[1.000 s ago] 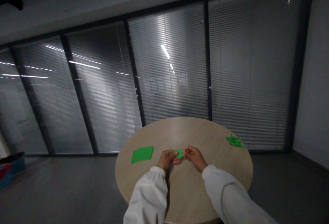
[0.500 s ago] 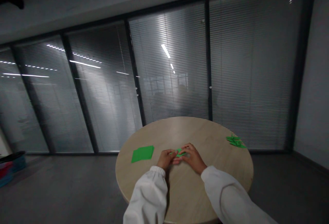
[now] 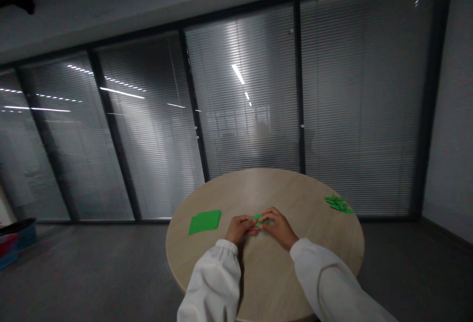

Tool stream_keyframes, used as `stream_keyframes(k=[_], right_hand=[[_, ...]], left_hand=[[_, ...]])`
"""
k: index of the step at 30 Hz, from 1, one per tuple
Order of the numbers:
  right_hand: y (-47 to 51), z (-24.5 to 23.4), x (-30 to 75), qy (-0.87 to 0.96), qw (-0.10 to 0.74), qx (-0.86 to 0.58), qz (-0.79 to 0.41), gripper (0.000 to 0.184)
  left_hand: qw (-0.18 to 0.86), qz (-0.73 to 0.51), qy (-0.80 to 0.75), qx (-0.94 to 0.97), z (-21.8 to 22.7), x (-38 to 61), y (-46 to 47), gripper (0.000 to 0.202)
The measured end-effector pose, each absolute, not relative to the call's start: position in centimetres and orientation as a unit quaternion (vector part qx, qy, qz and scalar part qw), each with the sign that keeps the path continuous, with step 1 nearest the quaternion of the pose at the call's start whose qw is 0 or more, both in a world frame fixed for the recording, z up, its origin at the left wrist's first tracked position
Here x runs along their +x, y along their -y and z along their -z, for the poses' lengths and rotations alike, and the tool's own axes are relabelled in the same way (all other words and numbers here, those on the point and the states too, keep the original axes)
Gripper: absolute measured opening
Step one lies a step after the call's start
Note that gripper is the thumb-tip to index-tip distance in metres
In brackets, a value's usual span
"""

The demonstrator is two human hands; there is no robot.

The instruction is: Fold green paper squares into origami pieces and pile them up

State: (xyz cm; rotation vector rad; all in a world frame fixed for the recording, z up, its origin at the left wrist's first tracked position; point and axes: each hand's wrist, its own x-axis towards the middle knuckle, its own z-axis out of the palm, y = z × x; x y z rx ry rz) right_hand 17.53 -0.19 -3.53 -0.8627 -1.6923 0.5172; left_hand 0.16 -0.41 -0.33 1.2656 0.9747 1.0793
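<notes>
My left hand (image 3: pixel 239 229) and my right hand (image 3: pixel 278 227) meet over the middle of the round wooden table (image 3: pixel 266 272). Both pinch a small folded green paper (image 3: pixel 258 219) between their fingertips, close to the tabletop. Most of the paper is hidden by my fingers. Both arms wear white sleeves. A stack of flat green paper squares (image 3: pixel 204 221) lies on the table to the left of my left hand.
Several folded green paper pieces (image 3: pixel 338 204) lie in a pile near the table's right edge. Glass walls with shut blinds (image 3: pixel 244 115) stand behind the table. Blue and red bins (image 3: pixel 15 240) sit on the floor at far left.
My hands have closed in on the green paper and pressed it lower, so less of it shows than a second ago. The other paper piles have not moved.
</notes>
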Motion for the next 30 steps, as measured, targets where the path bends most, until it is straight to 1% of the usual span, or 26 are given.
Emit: stream_keyframes(k=[8, 18, 24, 30], right_hand=[[-0.03, 3.6, 17.73, 0.707, 0.549, -0.364, -0.26, 0.016], [-0.6, 3.91, 17.67, 0.69, 0.57, -0.34, -0.288, 0.021], [-0.81, 4.25, 17.5, 0.674, 0.579, -0.35, -0.296, 0.017], [-0.63, 4.19, 17.55, 0.673, 0.587, -0.351, -0.28, 0.015]], left_hand=[[0.557, -0.463, -0.413, 0.552, 0.25, 0.31, 0.54, 0.042], [0.575, -0.482, -0.39, 0.533, -0.05, 0.45, 0.84, 0.044], [0.578, -0.486, -0.377, 0.536, -0.1, 0.6, 0.92, 0.045], [0.58, -0.491, -0.38, 0.527, 0.11, 0.62, 0.77, 0.042]])
